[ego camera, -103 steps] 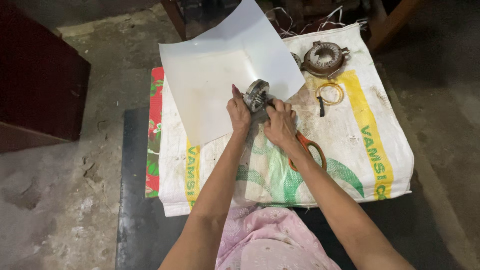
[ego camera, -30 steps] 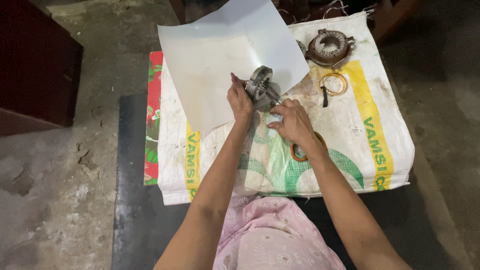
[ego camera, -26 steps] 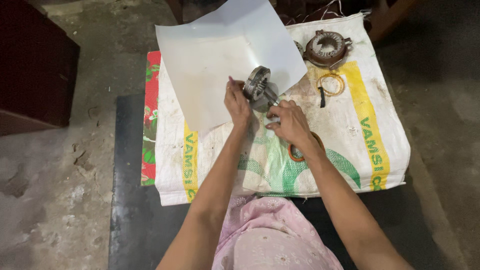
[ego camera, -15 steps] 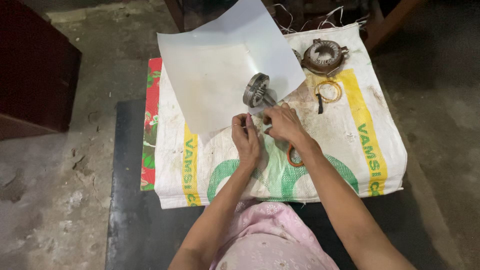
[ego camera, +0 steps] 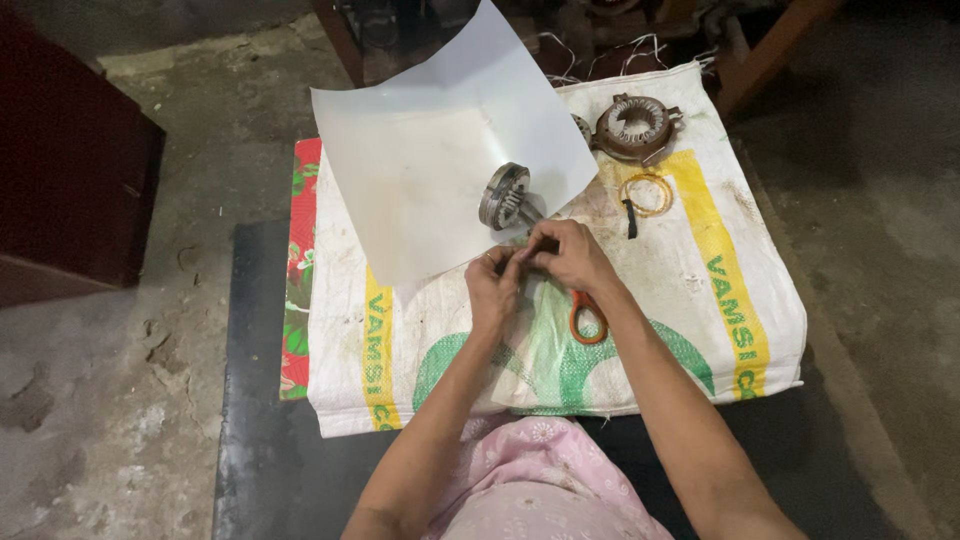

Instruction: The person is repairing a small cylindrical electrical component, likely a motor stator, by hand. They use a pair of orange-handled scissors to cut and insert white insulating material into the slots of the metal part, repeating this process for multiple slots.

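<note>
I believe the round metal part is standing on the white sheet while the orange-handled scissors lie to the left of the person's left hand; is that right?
Not quite: in the head view the orange-handled scissors lie under the right hand, not left of the left hand. The round metal part does stand on the white sheet.

Hands (ego camera: 530, 268) together, metal stator (ego camera: 505, 197), white sheet (ego camera: 430, 170)

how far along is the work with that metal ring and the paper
Done: the metal ring stands on edge on the white sheet, no hand on it. In hand: left hand and right hand pinch something too small to tell. Left: scissors lie unused; the sheet looks uncut.
</note>
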